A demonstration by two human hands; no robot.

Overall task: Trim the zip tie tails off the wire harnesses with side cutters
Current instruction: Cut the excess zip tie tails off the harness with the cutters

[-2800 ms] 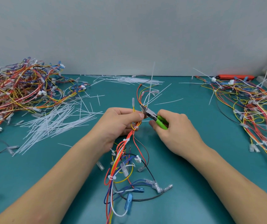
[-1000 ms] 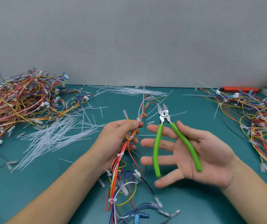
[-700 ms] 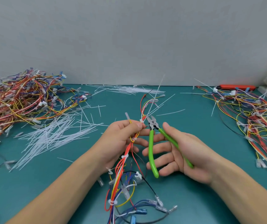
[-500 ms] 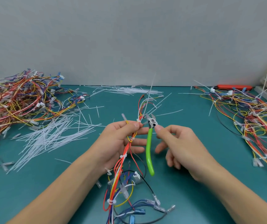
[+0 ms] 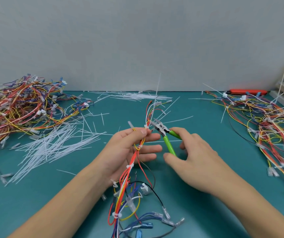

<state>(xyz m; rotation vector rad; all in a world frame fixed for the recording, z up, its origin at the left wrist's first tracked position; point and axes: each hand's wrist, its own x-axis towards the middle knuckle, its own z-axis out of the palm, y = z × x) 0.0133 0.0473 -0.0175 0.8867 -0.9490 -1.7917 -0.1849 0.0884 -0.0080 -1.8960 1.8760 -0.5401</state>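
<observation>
Your left hand (image 5: 129, 148) pinches the wire harness (image 5: 134, 157) above the desk (image 5: 206, 127), its zip tie tail (image 5: 157, 88) standing straight up, and your right hand (image 5: 194, 157), gripping the side cutters (image 5: 163, 133), has their open blades just right of the tail's base.

No text, label or number is showing legibly anywhere. Nothing readable is appearing on any object.
</observation>
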